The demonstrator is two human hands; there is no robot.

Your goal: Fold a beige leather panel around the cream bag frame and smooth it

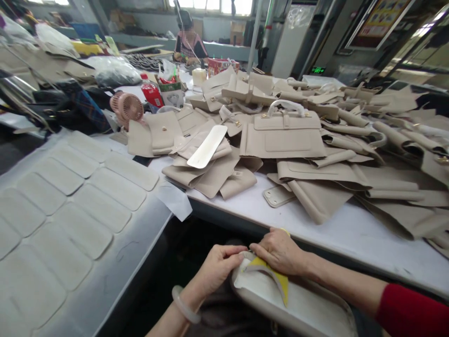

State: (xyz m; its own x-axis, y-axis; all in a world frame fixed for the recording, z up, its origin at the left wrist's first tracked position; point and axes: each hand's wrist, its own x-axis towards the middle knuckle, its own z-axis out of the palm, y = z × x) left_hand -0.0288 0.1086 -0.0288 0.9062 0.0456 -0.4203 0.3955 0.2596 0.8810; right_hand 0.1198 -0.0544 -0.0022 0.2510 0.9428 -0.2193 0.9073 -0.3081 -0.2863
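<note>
Left hand (217,267): fingers pinched on the end of a beige oval panel (298,304) low in the lap.
Right hand (278,250): closed on the same end, beside a yellow strip (277,276).
Tabletop (315,224): heaped beige bag pieces (284,140).
Tray (115,262): rows of oval pads (101,206).

Beige bag panels (282,140), a pink fan (131,107), yellow strip (278,278), red sleeve (410,311).
</note>
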